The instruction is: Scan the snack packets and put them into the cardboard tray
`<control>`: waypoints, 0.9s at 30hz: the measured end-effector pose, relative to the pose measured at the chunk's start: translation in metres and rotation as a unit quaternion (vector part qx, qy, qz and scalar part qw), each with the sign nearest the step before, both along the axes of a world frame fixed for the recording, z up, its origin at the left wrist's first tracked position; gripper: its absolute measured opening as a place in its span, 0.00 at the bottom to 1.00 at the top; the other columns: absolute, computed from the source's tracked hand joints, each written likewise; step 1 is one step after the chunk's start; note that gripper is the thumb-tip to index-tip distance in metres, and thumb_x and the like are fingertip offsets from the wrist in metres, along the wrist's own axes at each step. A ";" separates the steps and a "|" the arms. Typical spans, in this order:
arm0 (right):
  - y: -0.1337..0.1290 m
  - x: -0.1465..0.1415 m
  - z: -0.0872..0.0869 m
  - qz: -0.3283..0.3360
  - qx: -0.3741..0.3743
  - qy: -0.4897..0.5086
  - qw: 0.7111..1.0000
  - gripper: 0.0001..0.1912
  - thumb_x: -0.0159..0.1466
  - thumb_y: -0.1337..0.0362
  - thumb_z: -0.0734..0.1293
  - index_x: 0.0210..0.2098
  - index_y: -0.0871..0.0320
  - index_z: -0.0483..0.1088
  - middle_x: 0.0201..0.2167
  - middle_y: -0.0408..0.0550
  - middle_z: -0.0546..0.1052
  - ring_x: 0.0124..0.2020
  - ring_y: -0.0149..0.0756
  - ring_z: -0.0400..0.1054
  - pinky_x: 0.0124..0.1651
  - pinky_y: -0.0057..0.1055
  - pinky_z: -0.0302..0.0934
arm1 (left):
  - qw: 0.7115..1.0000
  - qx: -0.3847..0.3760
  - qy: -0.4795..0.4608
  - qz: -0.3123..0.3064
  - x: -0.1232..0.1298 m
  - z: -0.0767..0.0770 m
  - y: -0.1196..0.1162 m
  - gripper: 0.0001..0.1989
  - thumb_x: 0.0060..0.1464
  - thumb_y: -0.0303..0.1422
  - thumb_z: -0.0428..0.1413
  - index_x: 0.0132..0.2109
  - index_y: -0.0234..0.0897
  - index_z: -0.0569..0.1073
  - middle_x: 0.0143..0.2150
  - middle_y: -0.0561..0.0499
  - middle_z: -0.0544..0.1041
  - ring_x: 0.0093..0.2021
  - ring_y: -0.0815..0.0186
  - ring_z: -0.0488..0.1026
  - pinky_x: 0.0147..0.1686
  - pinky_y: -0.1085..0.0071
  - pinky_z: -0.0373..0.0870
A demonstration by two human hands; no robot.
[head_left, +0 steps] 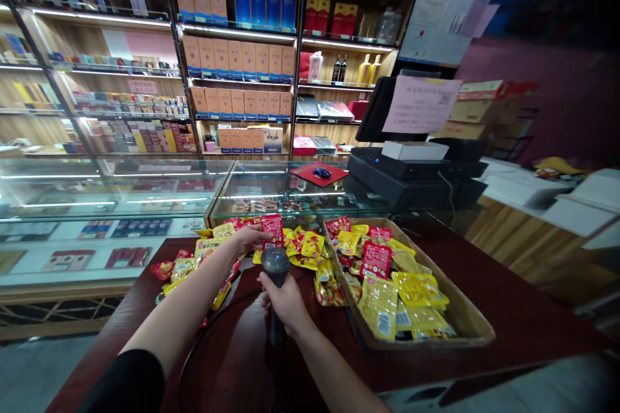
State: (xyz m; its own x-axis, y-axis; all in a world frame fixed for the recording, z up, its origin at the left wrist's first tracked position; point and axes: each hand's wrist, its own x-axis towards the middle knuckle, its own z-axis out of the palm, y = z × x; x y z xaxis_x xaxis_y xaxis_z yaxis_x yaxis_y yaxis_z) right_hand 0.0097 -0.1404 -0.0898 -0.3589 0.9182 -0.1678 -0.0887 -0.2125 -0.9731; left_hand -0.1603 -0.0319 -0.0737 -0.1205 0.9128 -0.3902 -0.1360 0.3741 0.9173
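Pinched in my left hand is a red snack packet, raised just beyond the scanner's head with its printed side toward me. My right hand is wrapped round the handle of a black barcode scanner, whose cable trails to the left over the dark wooden table. Yellow and red snack packets lie in a pile under and left of my left forearm. More yellow packets are heaped between the scanner and a cardboard tray, which holds many red and yellow packets.
Behind the table stands a glass display counter with a mouse on a red mat. A monitor with a paper sheet and a black cash drawer stand at the right. Lit shelves of boxes and bottles line the back wall.
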 end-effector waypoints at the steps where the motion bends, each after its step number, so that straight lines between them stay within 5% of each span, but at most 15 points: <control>1: 0.000 0.000 0.001 0.001 -0.001 -0.001 1.000 0.22 0.53 0.49 0.70 0.38 0.59 0.66 0.16 0.38 0.69 0.12 0.28 0.62 0.13 0.24 0.56 | 1.000 0.000 0.000 0.001 -0.001 0.000 0.000 0.23 0.24 0.30 0.73 0.28 0.34 0.69 0.27 0.52 0.77 0.25 0.71 0.73 0.25 0.76 0.66; 13: 0.001 0.001 -0.001 -0.011 -0.009 0.007 1.000 0.24 0.50 0.47 0.71 0.36 0.59 0.66 0.20 0.41 0.73 0.14 0.30 0.64 0.14 0.25 0.55 | 1.000 -0.009 -0.002 0.011 -0.003 0.008 -0.007 0.24 0.26 0.29 0.72 0.28 0.36 0.66 0.25 0.55 0.75 0.25 0.71 0.72 0.26 0.76 0.68; 17: 0.015 0.007 0.003 -0.074 0.057 -0.009 0.996 0.21 0.50 0.52 0.72 0.37 0.60 0.71 0.31 0.49 0.79 0.34 0.40 0.74 0.32 0.31 0.67 | 1.000 -0.011 -0.011 0.007 -0.003 0.009 -0.011 0.28 0.22 0.30 0.73 0.27 0.36 0.62 0.25 0.55 0.75 0.24 0.72 0.71 0.24 0.77 0.67; 20: 0.041 0.010 0.006 -0.148 0.073 -0.005 0.986 0.18 0.50 0.56 0.72 0.38 0.59 0.74 0.35 0.48 0.80 0.42 0.42 0.73 0.45 0.33 0.65 | 1.000 -0.013 -0.015 -0.011 0.000 0.006 -0.019 0.27 0.23 0.31 0.73 0.27 0.36 0.63 0.24 0.57 0.74 0.22 0.74 0.70 0.23 0.78 0.65; 27: 0.096 0.013 0.019 -0.146 -0.116 0.111 0.976 0.08 0.49 0.67 0.71 0.30 0.60 0.71 0.22 0.44 0.76 0.25 0.32 0.71 0.26 0.25 0.63 | 1.000 -0.023 -0.015 -0.009 0.017 0.007 -0.037 0.23 0.26 0.32 0.73 0.27 0.34 0.67 0.24 0.55 0.75 0.22 0.74 0.70 0.23 0.78 0.68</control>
State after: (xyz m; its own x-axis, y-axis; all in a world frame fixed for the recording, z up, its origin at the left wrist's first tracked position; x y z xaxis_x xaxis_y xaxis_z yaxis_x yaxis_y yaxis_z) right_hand 0.0224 -0.0446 -0.0712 -0.1387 0.9334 -0.3309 -0.3812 -0.3587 -0.8521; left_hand -0.1429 -0.0691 -0.0670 -0.0925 0.8953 -0.4359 -0.1567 0.4192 0.8943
